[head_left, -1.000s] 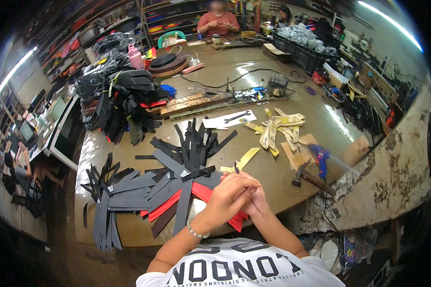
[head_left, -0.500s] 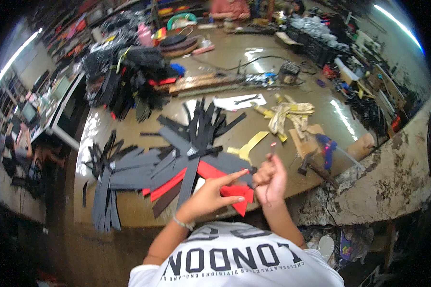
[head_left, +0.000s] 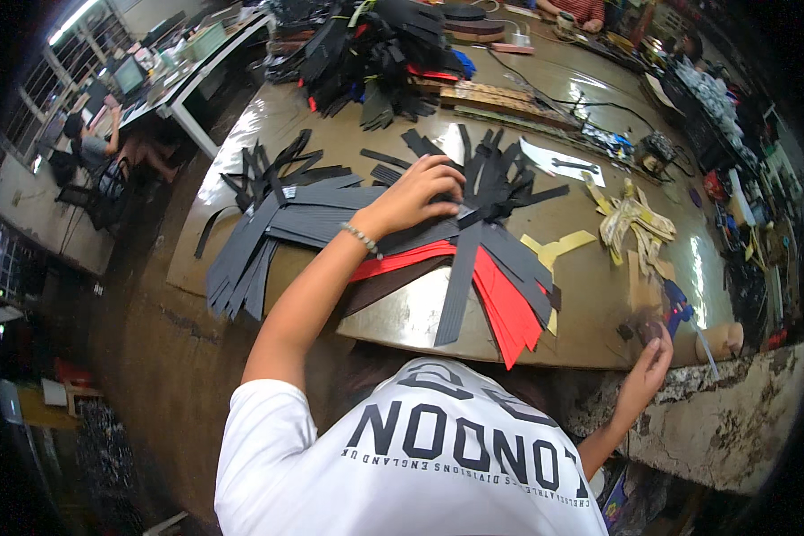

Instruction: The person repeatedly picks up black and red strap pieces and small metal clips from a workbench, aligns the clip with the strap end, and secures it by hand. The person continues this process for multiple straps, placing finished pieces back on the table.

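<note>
My left hand (head_left: 417, 194) reaches over a fan-shaped bundle of dark grey strips (head_left: 322, 214), its fingers bent and slightly apart, close to where the bundle crosses at its middle. The thumb is hidden. Red strips (head_left: 506, 304) and a dark brown strip (head_left: 389, 288) lie beneath the grey ones. At the right, my right hand (head_left: 649, 362) is closed at a hammer (head_left: 639, 327), which is smeared by motion. Most of the handle cannot be seen.
Yellow-white strips (head_left: 632, 223) and a yellow forked piece (head_left: 554, 248) lie right of the bundles. Farther back are a wooden bar (head_left: 509, 103), a heap of black strips (head_left: 375, 54) and a cable. A blue-wrapped tool (head_left: 677, 304) rests near the right edge. Other people sit farther off.
My left hand has moved from the red strips back over the grey bundle. My right hand has left the middle and gone right to the hammer. The view has swung left.
</note>
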Motion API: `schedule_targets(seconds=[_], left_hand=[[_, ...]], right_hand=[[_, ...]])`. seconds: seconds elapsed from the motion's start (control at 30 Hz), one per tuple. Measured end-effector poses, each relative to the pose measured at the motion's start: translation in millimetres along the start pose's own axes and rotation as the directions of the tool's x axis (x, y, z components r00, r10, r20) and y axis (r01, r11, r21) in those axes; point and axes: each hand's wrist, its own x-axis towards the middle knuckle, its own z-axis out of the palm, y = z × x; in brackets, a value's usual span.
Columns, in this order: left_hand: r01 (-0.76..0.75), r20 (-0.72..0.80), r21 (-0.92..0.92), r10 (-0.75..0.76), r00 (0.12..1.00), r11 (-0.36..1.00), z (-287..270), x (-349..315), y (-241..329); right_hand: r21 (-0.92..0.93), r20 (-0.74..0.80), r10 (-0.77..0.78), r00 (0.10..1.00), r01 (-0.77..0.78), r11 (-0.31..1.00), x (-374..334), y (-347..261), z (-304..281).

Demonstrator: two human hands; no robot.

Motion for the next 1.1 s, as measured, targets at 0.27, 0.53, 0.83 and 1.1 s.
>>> schedule_targets(seconds=[0.27, 0.53, 0.83, 1.1], left_hand=[[0.152, -0.764, -0.013, -0.108, 0.637, 0.988, -97.6, -25.3, 31.8], [0.92, -0.901, 0.121, -0.348, 0.26, 0.374, -87.0, -152.8, -21.1], [0.563, -0.265, -0.008, -0.545, 0.795, 0.826, 30.9, -39.9, 17.7], [0.438, -0.192, -0.415, -0.548, 0.814, 0.797, 13.8, -16.7, 44.6]], right_hand=[[0.189, 0.025, 0.014, 1.0, -0.018, 0.982, 16.8, 4.9, 32.2], [-0.372, -0.117, -0.225, 0.967, 0.167, 0.913, 49.8, 52.4, 58.7], [-0.39, -0.157, -0.213, 0.964, 0.138, 0.91, 61.1, 86.4, 42.7], [-0.385, -0.145, -0.097, 0.985, 0.034, 0.922, 64.2, 60.2, 38.8]])
